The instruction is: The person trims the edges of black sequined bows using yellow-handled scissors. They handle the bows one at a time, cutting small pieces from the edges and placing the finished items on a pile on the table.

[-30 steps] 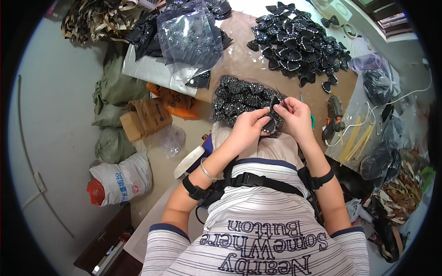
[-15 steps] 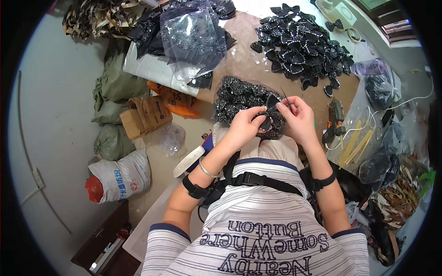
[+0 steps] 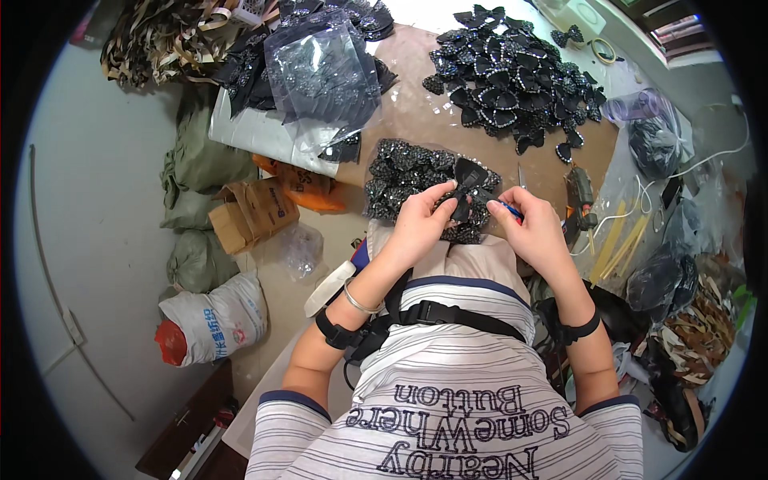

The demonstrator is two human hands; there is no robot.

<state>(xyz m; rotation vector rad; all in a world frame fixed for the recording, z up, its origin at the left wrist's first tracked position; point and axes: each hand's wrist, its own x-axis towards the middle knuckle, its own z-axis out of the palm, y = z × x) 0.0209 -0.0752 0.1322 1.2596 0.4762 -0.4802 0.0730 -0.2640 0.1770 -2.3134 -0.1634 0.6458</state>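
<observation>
Between the fingertips of my left hand (image 3: 422, 218) is the middle of a black bow (image 3: 470, 173), its smooth dark side facing up. My right hand (image 3: 538, 232) is closed by the bow's right side, thumb and forefinger pinching a black strip (image 3: 485, 196) that runs to the bow. Tucked in that same hand is a small tool with a red and blue handle; its thin pointed metal tip (image 3: 522, 174) sticks out beyond the fingers. I cannot tell its exact kind. Below both hands lies a clear bag of black sequined bows (image 3: 404, 172).
A heap of black bows with shiny edging (image 3: 512, 76) covers the far right of the brown table (image 3: 408, 88). Far left lie clear plastic bags (image 3: 320, 72) over black pieces. A glue gun (image 3: 580, 188), glue sticks (image 3: 628, 244) and white cord are at right; a cardboard box (image 3: 252, 212) stands left.
My right hand has turned and moved slightly right and down, swinging the tool's tip away from the bow. The bow now shows its smooth side more fully. The view has shifted slightly.
</observation>
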